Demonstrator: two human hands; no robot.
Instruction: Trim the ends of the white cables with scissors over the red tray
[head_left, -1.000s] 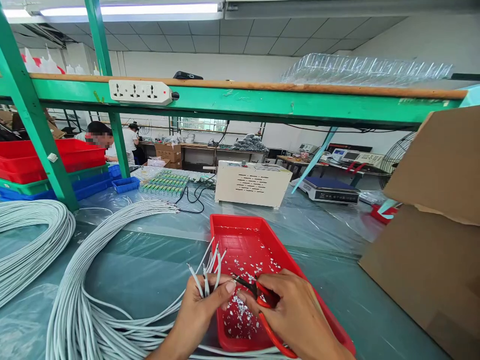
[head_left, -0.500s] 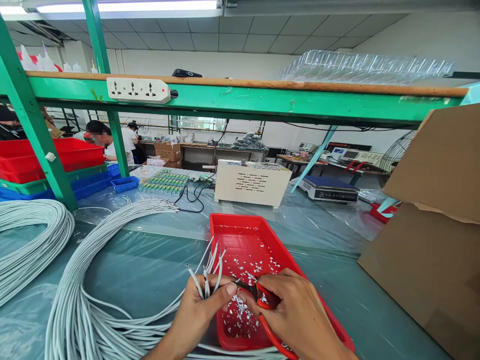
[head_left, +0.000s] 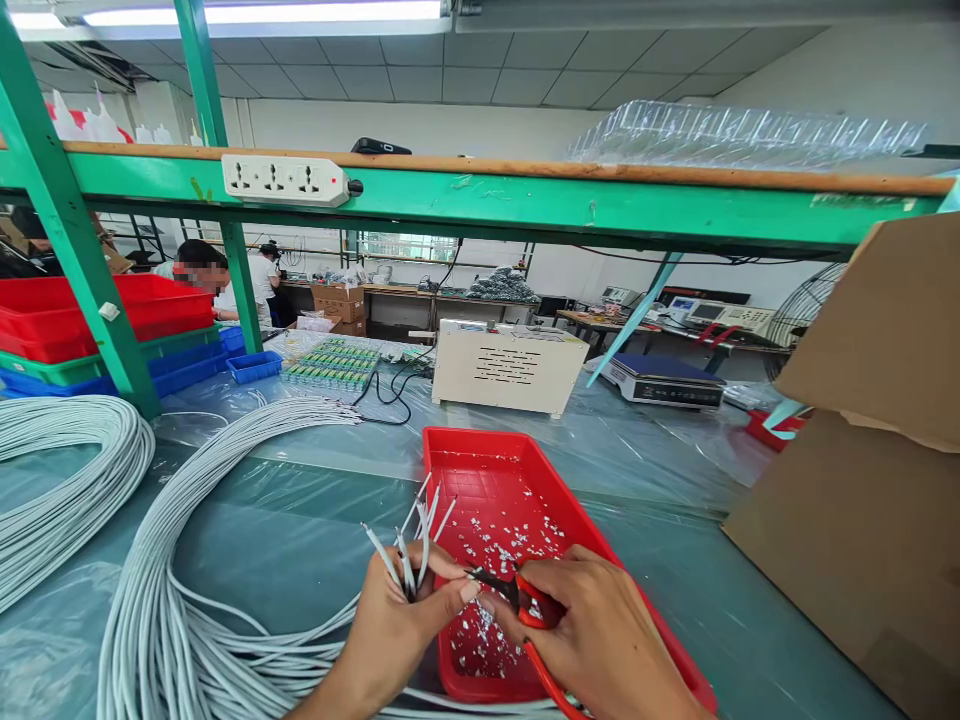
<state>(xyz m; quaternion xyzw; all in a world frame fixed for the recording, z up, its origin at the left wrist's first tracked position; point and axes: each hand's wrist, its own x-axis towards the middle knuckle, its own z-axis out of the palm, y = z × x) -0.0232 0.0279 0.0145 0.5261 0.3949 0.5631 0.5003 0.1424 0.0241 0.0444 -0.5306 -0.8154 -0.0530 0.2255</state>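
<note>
Several white cables [head_left: 411, 565] are gripped in my left hand [head_left: 409, 620], their cut ends sticking up between the fingers. Its thumb and forefinger pinch together at the tip of a dark blade. My right hand [head_left: 600, 620] is closed around red-handled scissors or snips [head_left: 536, 605], whose dark blades point left and touch the left fingertips. Exactly what lies between the blades is too small to make out. Below both hands stands a red tray [head_left: 562, 480] strewn with small silvery scraps [head_left: 487, 630]. The cables run left into a large white bundle [head_left: 172, 560] on the table.
Another coil of white cable [head_left: 97, 460] lies far left, by stacked bins [head_left: 97, 315]. Behind the tray stand a beige metal box [head_left: 510, 365] and a scale [head_left: 660, 380]. A cardboard box [head_left: 862, 530] leans in at right. A green shelf beam [head_left: 525, 205] crosses above. People sit behind.
The view has shifted slightly. The cable ends in my left hand lean a little further left. Both hands stay together over the tray, the blades still at the left fingertips.
</note>
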